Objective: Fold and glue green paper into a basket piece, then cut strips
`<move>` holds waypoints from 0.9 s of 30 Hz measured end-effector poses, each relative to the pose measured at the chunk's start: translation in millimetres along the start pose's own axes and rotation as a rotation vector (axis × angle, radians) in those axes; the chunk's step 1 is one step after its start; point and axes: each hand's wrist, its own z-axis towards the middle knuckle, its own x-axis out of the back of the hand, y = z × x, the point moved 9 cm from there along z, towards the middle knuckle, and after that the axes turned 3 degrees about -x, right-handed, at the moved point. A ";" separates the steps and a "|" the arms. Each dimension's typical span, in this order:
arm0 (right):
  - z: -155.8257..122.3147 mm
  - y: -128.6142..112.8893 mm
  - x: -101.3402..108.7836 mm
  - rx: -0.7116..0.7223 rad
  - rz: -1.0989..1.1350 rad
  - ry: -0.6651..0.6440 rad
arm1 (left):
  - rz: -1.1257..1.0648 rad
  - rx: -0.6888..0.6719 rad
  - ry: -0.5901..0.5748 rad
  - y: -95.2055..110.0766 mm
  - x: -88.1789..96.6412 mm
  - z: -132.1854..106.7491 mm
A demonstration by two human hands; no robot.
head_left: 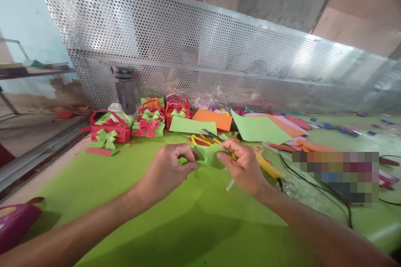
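Observation:
Between both hands is a piece of light green paper (210, 155), bent into a curved or folded shape. My left hand (177, 166) pinches its left side between thumb and fingers. The right side is pinched by my right hand (239, 160). Just beyond the paper lie scissors (213, 135) with dark blades and some thin yellow and red strips. Close to my right hand rests a yellow hot glue gun (267, 164), its front partly hidden, and a whitish glue stick (230, 185) shows below that hand.
Small red and green paper baskets with bows (109, 131) stand at the back left, before a grey bottle (123, 89). Orange paper (213, 119) and green sheets (261, 127) lie behind the hands. A black cable (313, 183) crosses the right side. A perforated metal panel (188, 37) borders the back.

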 end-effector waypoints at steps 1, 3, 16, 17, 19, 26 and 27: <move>1.3 2.7 1.0 -0.019 0.020 0.002 | -0.031 0.030 -0.009 -2.9 -1.9 0.2; 2.8 6.7 1.8 -0.049 0.050 -0.001 | -0.077 0.073 -0.022 -6.2 -4.9 0.1; 1.0 0.1 1.2 -0.020 0.033 0.009 | -0.117 0.168 -0.209 -3.7 -18.4 -6.7; 1.1 -1.8 0.5 -0.003 0.012 0.001 | -0.102 0.171 -0.233 -1.9 -17.7 -6.7; 0.5 -7.0 -2.2 0.050 -0.034 -0.022 | -0.033 0.165 -0.288 2.1 -16.0 -6.6; -6.9 -13.2 -14.4 0.155 -0.141 -0.084 | 0.256 0.079 -0.383 10.4 -13.4 -6.1; -7.7 -13.5 -15.8 0.162 -0.144 -0.091 | 0.262 0.074 -0.394 10.5 -14.6 -5.9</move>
